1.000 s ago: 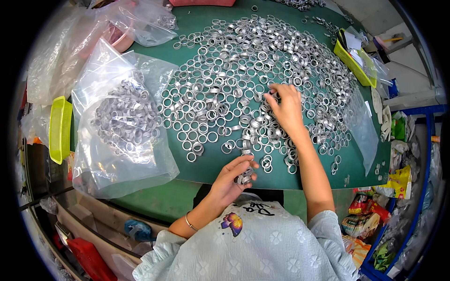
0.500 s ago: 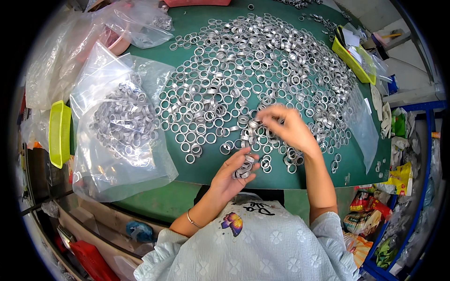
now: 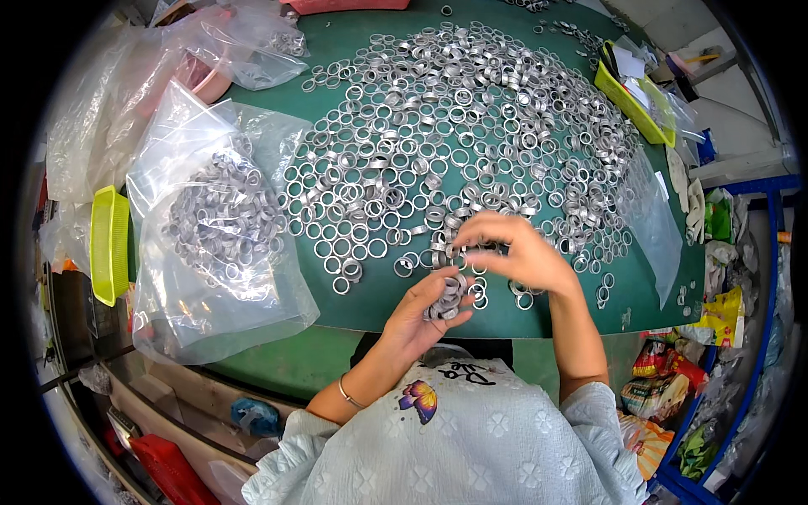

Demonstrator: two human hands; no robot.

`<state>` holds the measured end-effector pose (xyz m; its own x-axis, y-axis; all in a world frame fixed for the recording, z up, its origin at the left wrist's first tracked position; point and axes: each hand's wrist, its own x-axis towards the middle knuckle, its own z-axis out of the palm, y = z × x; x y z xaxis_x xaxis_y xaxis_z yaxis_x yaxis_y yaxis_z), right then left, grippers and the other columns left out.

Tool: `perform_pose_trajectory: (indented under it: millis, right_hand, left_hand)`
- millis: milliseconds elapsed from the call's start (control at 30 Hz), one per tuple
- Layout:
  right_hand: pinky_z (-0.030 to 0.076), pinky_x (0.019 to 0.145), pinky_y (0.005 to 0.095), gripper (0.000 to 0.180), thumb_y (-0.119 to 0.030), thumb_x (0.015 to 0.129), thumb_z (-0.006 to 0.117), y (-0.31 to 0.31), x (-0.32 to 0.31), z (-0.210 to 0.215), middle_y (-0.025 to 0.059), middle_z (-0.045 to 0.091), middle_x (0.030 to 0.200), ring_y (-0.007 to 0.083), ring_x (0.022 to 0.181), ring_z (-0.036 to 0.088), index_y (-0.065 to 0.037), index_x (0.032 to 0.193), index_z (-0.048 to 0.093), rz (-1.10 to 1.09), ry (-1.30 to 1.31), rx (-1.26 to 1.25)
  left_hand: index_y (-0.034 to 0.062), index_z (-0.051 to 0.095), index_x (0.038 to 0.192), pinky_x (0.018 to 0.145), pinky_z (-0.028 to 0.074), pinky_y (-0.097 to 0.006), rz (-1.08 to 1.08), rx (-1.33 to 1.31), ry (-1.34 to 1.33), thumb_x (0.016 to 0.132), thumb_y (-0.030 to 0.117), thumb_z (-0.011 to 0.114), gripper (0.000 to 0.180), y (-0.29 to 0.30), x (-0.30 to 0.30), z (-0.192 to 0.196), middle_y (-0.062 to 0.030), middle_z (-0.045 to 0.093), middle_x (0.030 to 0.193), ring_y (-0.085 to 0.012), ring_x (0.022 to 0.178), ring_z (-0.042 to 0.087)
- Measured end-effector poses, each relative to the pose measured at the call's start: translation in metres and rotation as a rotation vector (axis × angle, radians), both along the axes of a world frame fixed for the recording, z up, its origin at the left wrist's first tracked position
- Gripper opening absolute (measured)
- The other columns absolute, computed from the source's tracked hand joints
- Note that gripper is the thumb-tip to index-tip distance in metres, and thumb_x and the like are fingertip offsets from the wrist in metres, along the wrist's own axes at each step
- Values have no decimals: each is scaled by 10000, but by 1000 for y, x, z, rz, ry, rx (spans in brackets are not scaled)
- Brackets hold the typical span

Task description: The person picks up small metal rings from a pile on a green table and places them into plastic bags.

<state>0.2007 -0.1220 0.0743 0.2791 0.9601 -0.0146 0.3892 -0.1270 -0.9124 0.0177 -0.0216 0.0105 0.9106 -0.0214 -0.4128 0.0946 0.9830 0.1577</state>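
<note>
Several small grey metal rings (image 3: 448,300) lie bunched in my left hand (image 3: 414,318), its fingers curled round them near the table's front edge. My right hand (image 3: 526,255) is just above and to the right of it, palm down over the loose rings. Its fingers are bent toward the thumb in a loose pinch, slightly blurred; what they hold is hidden. A wide spread of the same loose rings (image 3: 404,151) covers the middle of the green table (image 3: 370,313), flat and single toward the left, heaped toward the back and right.
At the left lies a clear plastic bag (image 3: 181,324) with many rings inside. A yellow-green basket (image 3: 109,244) stands beside it, another basket (image 3: 631,109) at the back right. A pink bowl (image 3: 210,87) sits behind the bag. A blue shelf frame (image 3: 770,278) holds packets at the right.
My right hand has come nearer and down from the ring spread, close to my left hand. My left hand has shifted slightly right, still holding its rings.
</note>
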Motion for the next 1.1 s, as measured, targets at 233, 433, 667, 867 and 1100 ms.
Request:
perform_pose_trajectory:
  millis: [233,433,667,867,1100]
  right_hand:
    - [348,952,406,323,-184,773,692,5,5,-37,68,579,1138,276,1107,510,-64,1063,619,-175,-617,36]
    - [352,896,376,214,-147,755,696,-21,15,-29,62,570,1104,264,1042,522,-72,935,609,-301,-526,-126]
    - [365,831,383,105,-99,747,685,-16,4,-29,71,575,935,263,946,510,-58,834,643,-457,-577,-23]
    - [330,798,352,119,-162,739,722,15,-28,-43,45,557,859,234,883,496,-66,758,656,-414,-576,-50]
    - [391,807,318,130,-93,712,730,-11,-39,11,40,574,859,210,843,515,-54,815,661,20,-144,78]
  left_hand:
    - [85,582,1122,575,530,-261,-151,-27,-171,890,216,610,268,-4,-5,-3,-179,582,1132,-199,836,582]
    - [53,589,1094,564,533,-246,-138,-62,-168,900,185,599,234,-2,-13,-3,-166,595,1101,-177,794,586]
    - [44,583,1095,580,550,-254,-177,-54,-190,903,166,591,227,-2,-18,-3,-169,586,1106,-183,799,596]
    - [38,560,1140,714,561,-312,-184,54,-169,933,211,547,270,-5,-19,1,-159,575,1151,-226,958,612]
    - [52,529,1227,849,527,-383,-56,-100,28,979,411,391,458,-3,-17,-1,-152,553,1226,-262,1093,576]
